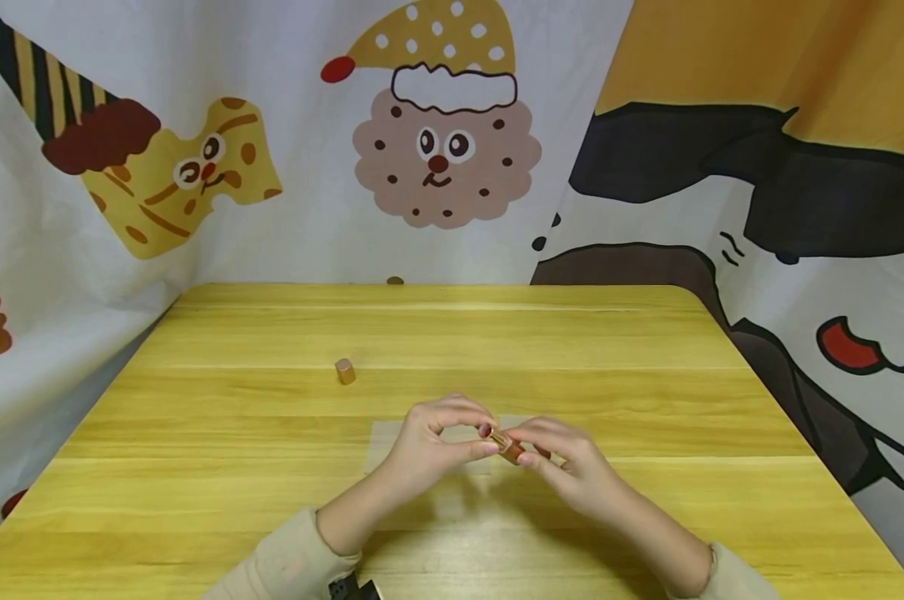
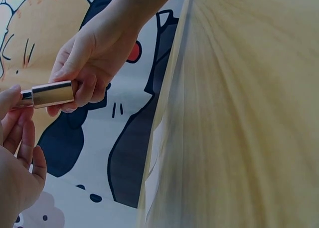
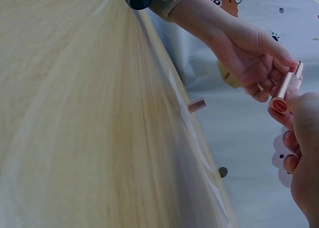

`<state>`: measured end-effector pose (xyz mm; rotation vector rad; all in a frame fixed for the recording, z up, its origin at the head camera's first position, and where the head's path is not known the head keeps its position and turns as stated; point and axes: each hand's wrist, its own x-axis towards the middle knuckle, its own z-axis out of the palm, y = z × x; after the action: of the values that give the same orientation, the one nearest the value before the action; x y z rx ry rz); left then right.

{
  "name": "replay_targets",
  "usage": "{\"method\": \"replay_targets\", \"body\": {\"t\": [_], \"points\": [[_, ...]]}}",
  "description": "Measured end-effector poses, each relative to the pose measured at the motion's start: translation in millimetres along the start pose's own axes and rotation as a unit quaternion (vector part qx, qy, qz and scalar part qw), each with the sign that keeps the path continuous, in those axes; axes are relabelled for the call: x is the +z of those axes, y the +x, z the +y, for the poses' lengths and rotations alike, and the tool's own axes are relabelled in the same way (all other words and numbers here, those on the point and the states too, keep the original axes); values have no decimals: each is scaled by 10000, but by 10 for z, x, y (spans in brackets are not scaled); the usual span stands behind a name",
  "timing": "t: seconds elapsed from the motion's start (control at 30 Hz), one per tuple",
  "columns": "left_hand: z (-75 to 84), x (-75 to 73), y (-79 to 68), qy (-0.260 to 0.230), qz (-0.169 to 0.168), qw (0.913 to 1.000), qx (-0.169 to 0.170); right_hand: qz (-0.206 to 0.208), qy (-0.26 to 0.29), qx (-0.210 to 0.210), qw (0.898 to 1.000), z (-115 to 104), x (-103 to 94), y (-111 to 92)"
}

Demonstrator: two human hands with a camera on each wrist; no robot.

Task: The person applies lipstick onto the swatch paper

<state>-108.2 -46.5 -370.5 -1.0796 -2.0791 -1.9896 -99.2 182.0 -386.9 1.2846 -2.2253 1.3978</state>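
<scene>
Both hands hold a rose-gold lipstick above the table. My left hand pinches its narrower inner end between thumb and fingertips. My right hand grips the wider base with thumb and fingers. In the left wrist view the shiny lipstick spans the gap between the two hands. A round red label marks the base end of the lipstick in the right wrist view. The lipstick's cap stands apart on the table, beyond and left of the left hand.
Beneath the hands, thin pale sheets lie on the wooden table. A curtain with cartoon prints hangs behind the table and along its sides.
</scene>
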Motion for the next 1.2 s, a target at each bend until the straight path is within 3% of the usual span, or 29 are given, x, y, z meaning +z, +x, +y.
{"method": "replay_targets", "body": {"t": [0.17, 0.37, 0.73, 1.2], "points": [[0, 7, 1, 26, 22, 10000, 9, -112, 46, 132, 9998, 7, -11, -16], [-2, 10, 0, -5, 35, 10000, -10, -173, 124, -5, 9998, 10, -11, -1], [-16, 17, -6, -27, 322, 9995, 4, 547, -93, -248, 9981, 29, 32, -6], [-38, 23, -2, -67, 524, 9986, 72, 1055, -276, -298, 9936, 74, 90, -23]]}}
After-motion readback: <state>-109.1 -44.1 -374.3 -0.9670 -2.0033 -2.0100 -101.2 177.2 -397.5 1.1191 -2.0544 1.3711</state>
